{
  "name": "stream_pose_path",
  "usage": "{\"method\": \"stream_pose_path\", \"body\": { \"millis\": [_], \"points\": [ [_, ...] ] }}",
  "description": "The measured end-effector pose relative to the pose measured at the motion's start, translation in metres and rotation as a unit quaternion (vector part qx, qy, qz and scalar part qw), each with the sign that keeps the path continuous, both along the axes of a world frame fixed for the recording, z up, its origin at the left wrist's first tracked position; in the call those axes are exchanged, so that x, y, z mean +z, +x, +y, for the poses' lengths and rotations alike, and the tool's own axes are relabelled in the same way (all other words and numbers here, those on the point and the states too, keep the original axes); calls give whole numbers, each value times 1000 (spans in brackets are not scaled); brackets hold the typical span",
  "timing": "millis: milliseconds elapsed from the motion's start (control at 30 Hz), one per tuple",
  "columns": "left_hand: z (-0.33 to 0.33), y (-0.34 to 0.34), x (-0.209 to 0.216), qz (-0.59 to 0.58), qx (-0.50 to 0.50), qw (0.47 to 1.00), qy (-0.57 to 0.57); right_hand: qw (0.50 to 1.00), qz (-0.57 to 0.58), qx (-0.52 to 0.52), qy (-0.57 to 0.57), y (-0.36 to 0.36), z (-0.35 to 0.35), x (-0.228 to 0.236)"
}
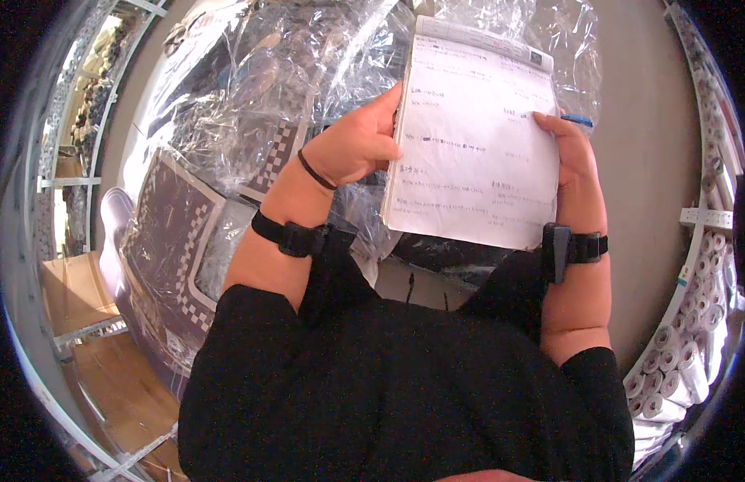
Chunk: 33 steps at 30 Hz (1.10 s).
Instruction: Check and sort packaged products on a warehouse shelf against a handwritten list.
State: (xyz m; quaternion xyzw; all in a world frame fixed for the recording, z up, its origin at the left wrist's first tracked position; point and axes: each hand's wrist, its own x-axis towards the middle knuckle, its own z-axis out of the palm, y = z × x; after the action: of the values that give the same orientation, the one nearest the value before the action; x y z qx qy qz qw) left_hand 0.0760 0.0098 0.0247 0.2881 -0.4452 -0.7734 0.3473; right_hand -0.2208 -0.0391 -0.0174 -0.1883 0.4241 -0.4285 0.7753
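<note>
Clear plastic wrapping [340, 48] covers much of the upper left, checker-bordered dark pieces [167, 233] showing through. White rolls [669, 361] stacked far right. White paper pad [477, 145], handwritten page facing the wearer, sits between the 2 hands, edges touching both. Left hand [356, 140] grasps its left edge, thumb at page margin, some fingers hidden behind. Right hand [577, 153] grasps the right edge, thumb on page, other fingers mostly hidden. Blue pen-like item [577, 120] just beside right thumb; cannot tell if held.
</note>
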Motion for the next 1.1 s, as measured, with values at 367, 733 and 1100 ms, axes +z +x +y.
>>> {"method": "stream_pose_path", "body": {
  "millis": [367, 733, 1100],
  "points": [
    [3, -14, -1, 42, 40, 998, 13, 999, 9, -31, 37, 2, 0, 7],
    [-3, -9, -3, 41, 26, 999, 16, 998, 11, -22, 64, 8, -1, 9],
    [-5, -10, -10, 42, 29, 998, 23, 999, 39, 1, 17, -3, -10, -14]
  ]
}}
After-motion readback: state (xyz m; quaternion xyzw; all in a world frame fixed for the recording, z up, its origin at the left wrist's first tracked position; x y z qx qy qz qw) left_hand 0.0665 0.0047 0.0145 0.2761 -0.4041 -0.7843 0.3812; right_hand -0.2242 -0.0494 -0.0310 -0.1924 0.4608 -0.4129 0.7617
